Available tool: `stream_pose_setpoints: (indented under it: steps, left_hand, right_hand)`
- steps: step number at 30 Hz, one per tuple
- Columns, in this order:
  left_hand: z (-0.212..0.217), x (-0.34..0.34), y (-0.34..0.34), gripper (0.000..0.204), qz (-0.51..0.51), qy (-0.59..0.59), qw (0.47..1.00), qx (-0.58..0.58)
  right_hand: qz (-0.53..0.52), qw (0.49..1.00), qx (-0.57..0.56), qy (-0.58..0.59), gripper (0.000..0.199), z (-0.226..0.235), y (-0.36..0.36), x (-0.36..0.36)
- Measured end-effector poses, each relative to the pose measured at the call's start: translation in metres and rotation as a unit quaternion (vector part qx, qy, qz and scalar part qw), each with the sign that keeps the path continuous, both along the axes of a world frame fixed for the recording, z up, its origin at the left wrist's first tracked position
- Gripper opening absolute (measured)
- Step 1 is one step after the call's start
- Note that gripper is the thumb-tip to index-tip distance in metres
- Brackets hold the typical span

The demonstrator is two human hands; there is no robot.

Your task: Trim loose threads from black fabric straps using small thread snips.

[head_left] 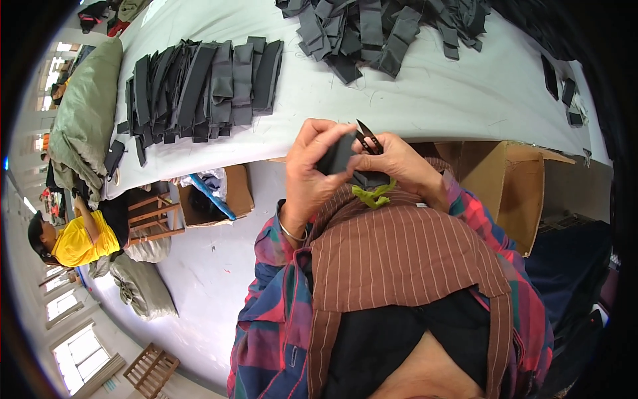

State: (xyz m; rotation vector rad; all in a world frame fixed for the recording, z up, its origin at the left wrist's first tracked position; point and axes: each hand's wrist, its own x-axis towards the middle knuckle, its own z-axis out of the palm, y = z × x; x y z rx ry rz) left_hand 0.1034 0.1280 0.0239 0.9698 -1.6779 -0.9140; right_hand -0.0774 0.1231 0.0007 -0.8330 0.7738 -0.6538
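Observation:
In front of my apron, near the table edge, my left hand point(311, 159) is closed on a dark grey fabric piece point(337, 154), pinched between thumb and fingers. Close beside it, my right hand point(404, 166) has its fingers wrapped round black thread snips point(369, 137), whose pointed blades stick up past the cloth. The right thumb and fingertips come near the cloth's edge; whether they grip it too I cannot tell. A yellow-green strip point(373, 195) shows just below the hands, against the brown striped apron point(405, 253).
On the white table point(399, 106) lie a row of dark fabric strips point(203, 93) at left and a loose heap point(372, 33) at the far side. Cardboard boxes point(495, 176) stand below the edge. A person in yellow point(86, 239) sits at left beside a wooden stool point(154, 219).

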Motion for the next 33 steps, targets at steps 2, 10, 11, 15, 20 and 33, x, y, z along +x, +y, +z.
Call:
stream_pose_setpoints:
  steps: [2, 10, 11, 15, 20, 33]
  left_hand:
    - [-0.002, -0.001, -0.003, 0.046, -0.026, -0.047, 0.997, -0.059]
    - [-0.027, 0.000, -0.003, 0.061, 0.174, -0.007, 0.981, 0.084]
    - [-0.032, 0.002, -0.003, 0.065, 0.108, 0.141, 0.956, 0.232]
    - [-0.018, 0.003, 0.000, 0.076, -0.012, 0.241, 0.899, 0.365]
    - [-0.020, 0.015, -0.007, 0.072, -0.107, 0.372, 0.829, 0.404]
    - [-0.033, -0.006, -0.019, 0.030, 0.091, 0.335, 0.867, 0.357]
  right_hand:
    - [-0.023, 0.999, -0.023, 0.014, 0.015, 0.000, -0.002, -0.004]
    - [-0.106, 0.923, -0.292, 0.227, 0.012, 0.023, 0.001, -0.011]
    - [-0.111, 0.911, -0.322, 0.233, 0.011, 0.024, 0.002, -0.011]
    - [-0.119, 0.887, -0.381, 0.232, 0.009, 0.019, 0.001, -0.015]
    - [-0.117, 0.869, -0.399, 0.269, 0.010, 0.018, 0.000, -0.027]
    - [-0.160, 0.731, -0.531, 0.397, 0.016, 0.003, 0.010, -0.013]
